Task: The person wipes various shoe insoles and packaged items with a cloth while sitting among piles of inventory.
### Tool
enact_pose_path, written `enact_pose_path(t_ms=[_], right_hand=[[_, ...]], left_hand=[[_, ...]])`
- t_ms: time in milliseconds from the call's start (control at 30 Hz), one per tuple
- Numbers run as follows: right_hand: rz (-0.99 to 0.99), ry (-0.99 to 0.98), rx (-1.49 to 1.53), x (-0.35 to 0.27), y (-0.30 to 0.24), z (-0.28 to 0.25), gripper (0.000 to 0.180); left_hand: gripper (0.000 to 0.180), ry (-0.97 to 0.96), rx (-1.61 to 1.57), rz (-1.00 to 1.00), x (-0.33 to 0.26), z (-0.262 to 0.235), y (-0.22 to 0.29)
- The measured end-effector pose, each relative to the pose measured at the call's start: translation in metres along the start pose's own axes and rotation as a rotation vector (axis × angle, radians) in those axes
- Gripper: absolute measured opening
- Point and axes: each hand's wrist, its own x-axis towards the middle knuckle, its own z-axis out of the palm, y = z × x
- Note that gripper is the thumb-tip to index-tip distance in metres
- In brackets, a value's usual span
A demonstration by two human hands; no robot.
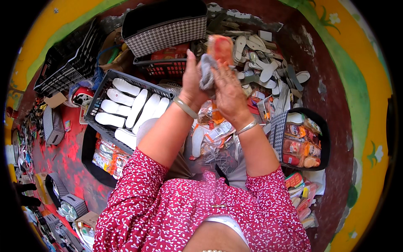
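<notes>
My two hands are raised together in front of me, palms toward each other. Between them is a crumpled grey cloth-like piece, its exact kind unclear. An orange-and-red plastic packet stands up above my right hand, whose fingers press against its lower part. My left hand bears against the grey piece from the other side, one digit pointing up and the rest partly hidden. Below the hands lie another orange packet and loose clear-and-orange packaging near my lap.
A dark crate of white insoles stands at left, below a houndstooth bin. Loose insoles pile up at far right. A houndstooth basket of orange packets sits at right. Black crates stack at far left.
</notes>
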Motion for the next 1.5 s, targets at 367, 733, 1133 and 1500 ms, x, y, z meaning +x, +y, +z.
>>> enact_pose_path(t_ms=[367, 733, 1133, 1500], right_hand=[[0.378, 0.053, 2.002, -0.005, 0.050, -0.046, 0.032], [0.453, 0.405, 2.102, -0.008, 0.093, -0.050, 0.040], [0.602, 0.285, 1.553, 0.003, 0.046, -0.018, 0.027], [0.455, 0.018, 0.635, -0.002, 0.025, -0.004, 0.037]], left_hand=[[0.038, 0.056, 0.278, 0.059, 0.003, 0.003, 0.008], [0.034, -0.131, 0.148, -0.071, -0.001, 0.010, -0.002], [0.028, -0.024, 0.566, 0.119, -0.001, -0.002, -0.031], [0.020, 0.093, 0.429, 0.382, 0.004, -0.005, -0.011]])
